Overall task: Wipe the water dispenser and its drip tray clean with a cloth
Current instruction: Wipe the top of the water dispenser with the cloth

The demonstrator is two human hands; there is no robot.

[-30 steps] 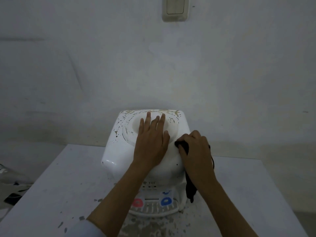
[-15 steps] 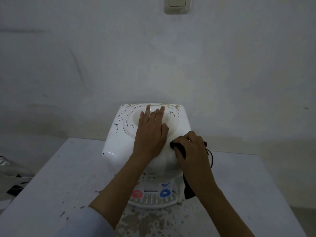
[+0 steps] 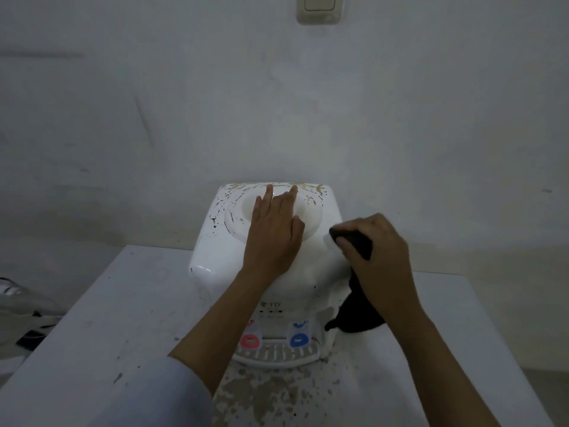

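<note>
Two hands on one grubby water dispenser, one dark cloth in play.

One white water dispenser (image 3: 271, 241) sits mid-frame on the bench (image 3: 101, 318), its top speckled with brown marks, with one drip tray (image 3: 277, 354) at its lower front and two taps above it, one red tap (image 3: 250, 341) and one blue tap (image 3: 298, 339). Left hand (image 3: 274, 235) lies flat on the top, fingers straight, holding nothing. Right hand (image 3: 375, 254), right of centre, has its fingers curled tight round one black cloth (image 3: 357, 318), pressing it on the dispenser's upper right corner; the rest hangs down the side, I think touching it, too dark to say. One wall switch (image 3: 318, 9) at the top edge.
</note>
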